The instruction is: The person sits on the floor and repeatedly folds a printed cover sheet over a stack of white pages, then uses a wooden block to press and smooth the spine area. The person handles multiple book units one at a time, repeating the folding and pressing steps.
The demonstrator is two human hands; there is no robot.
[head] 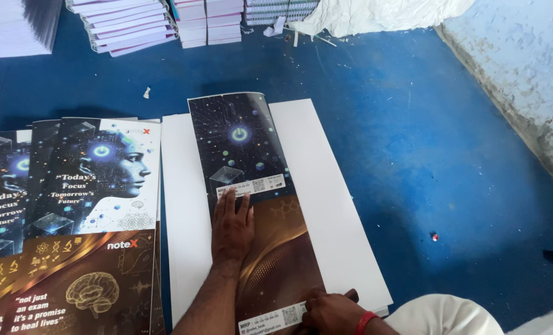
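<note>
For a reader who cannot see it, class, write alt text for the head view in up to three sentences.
A person's left hand presses flat on a long printed cover lying on a white sheet on a blue floor, while the right hand grips the cover's near end. More covers lie to the left; book stacks stand beyond.

left hand (232, 228): bare, forearm unsleeved | right hand (333, 311): bare, red band at wrist (364, 322) | legs: white cloth garment (444, 315), lower right
</note>
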